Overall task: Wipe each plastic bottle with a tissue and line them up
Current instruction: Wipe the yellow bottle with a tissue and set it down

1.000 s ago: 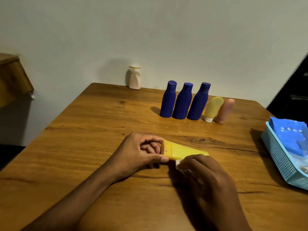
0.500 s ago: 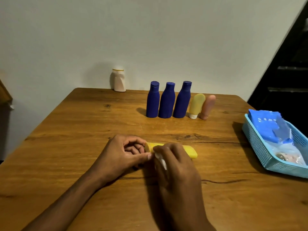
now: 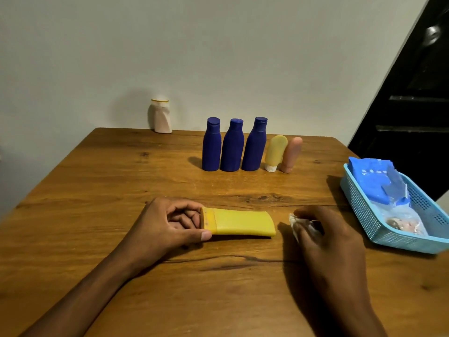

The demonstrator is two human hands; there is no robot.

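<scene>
You face a plain pale wall [image 3: 218, 52], unmarked and dimly, evenly lit. Your wooden surface [image 3: 121, 181] butts against it, grain knotted and cracked. At your upper right, a dark doorway [image 3: 418, 105] shows faint horizontal bars.

We see a yellow tube bottle [image 3: 241, 224] lying flat on its side, its capped end gripped by our left hand [image 3: 170, 224], its flat end pointing toward our right hand [image 3: 325, 242]. That hand clutches a crumpled white tissue [image 3: 297, 224], just beside the tube's flat end but apart from it. Well beyond both hands stand three dark blue bottles [image 3: 232, 145] upright in a row, then a pale yellow tube [image 3: 275, 152] and a pink tube [image 3: 291, 154], both cap-down and seemingly leaning. Farther left, a white bottle [image 3: 161, 116] stands alone.
</scene>
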